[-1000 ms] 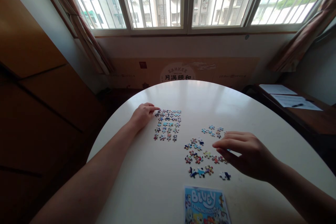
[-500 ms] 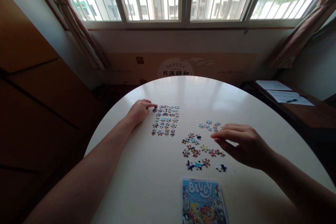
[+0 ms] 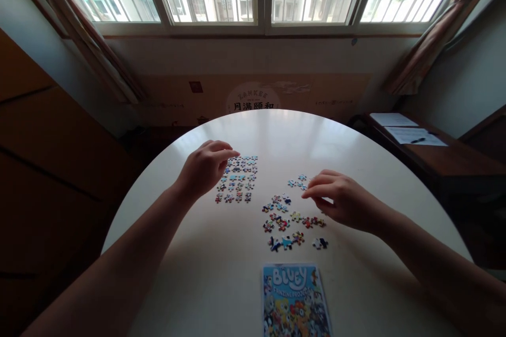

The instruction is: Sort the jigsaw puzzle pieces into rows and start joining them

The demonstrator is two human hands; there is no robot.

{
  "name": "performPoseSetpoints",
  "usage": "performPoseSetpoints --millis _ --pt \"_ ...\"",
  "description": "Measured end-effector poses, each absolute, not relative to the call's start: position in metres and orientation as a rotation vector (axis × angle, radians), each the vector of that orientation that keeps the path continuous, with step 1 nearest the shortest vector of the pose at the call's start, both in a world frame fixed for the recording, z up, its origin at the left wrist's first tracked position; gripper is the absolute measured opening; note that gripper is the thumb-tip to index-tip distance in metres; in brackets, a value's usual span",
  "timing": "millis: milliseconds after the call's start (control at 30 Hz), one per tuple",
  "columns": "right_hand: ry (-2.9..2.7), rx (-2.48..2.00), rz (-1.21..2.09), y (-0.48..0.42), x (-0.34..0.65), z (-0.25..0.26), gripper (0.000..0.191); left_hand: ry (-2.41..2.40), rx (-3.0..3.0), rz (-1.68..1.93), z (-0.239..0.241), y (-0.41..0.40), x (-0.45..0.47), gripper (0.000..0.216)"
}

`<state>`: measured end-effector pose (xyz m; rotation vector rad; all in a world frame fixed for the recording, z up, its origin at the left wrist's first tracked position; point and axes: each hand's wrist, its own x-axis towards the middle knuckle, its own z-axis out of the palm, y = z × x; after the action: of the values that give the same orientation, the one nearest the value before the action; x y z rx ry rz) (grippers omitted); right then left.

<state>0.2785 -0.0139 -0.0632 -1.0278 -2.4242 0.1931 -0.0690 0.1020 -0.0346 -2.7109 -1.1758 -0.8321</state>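
Small jigsaw pieces in neat rows [image 3: 238, 177] lie left of centre on a white round table [image 3: 205, 284]. Over the upper left of these rows is my left hand [image 3: 205, 166], its index finger stretched out and its other fingers bent; nothing shows in it, and it covers some pieces. Loose jigsaw pieces [image 3: 281, 222] lie scattered to the right. My right hand [image 3: 336, 195] hovers by the blue pieces [image 3: 297, 182] at the top of that scatter, fingers loosely bent, a gap between thumb and index finger. No piece is visible in it.
A Bluey picture card or box [image 3: 294, 300] lies at the near side of the table. Papers with a pen [image 3: 417, 137] rest on a brown side table [image 3: 466, 160] at the right. A barred window and a printed cardboard panel [image 3: 174, 92] are beyond.
My left hand has lifted from the top left corner of the rows and reaches further over them. My right hand stays near the blue pieces. The view has shifted slightly to the right.
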Motion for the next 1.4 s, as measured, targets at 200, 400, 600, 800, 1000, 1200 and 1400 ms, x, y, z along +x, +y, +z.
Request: performPoseSetpoints --millis 200,400,600,800,1000,1200,1400 --pt "-2.361 -1.27 0.076 -0.007 0.306 -0.055 0.036 -1.092 -2.669 -0.938 -0.027 0.092 -0.063 0.032" --pt "-2.502 -1.288 0.424 -0.014 0.315 -0.036 0.041 -1.212 -2.123 -1.335 -0.033 0.117 -0.09 0.022" --pt "-2.652 -1.218 0.775 -0.028 0.291 -0.029 0.045 -1.42 -1.91 -1.416 -0.039 0.132 -0.108 0.027" --pt "-2.631 -1.369 0.687 -0.026 0.293 -0.027 0.04 -1.448 -1.969 -1.331 -0.046 0.136 -0.109 0.027" --pt "-2.631 -1.286 0.735 -0.03 0.292 -0.022 0.044 -1.456 -1.998 -1.352 -0.047 0.136 -0.107 0.027" --pt "-2.737 -1.242 0.983 -0.052 0.271 -0.01 0.051 -1.396 -2.008 -1.363 -0.051 0.141 -0.11 0.027" --pt "-2.838 -1.439 0.88 -0.073 0.27 0.0 0.049 -1.333 -2.022 -1.369 -0.052 0.142 -0.109 0.027"
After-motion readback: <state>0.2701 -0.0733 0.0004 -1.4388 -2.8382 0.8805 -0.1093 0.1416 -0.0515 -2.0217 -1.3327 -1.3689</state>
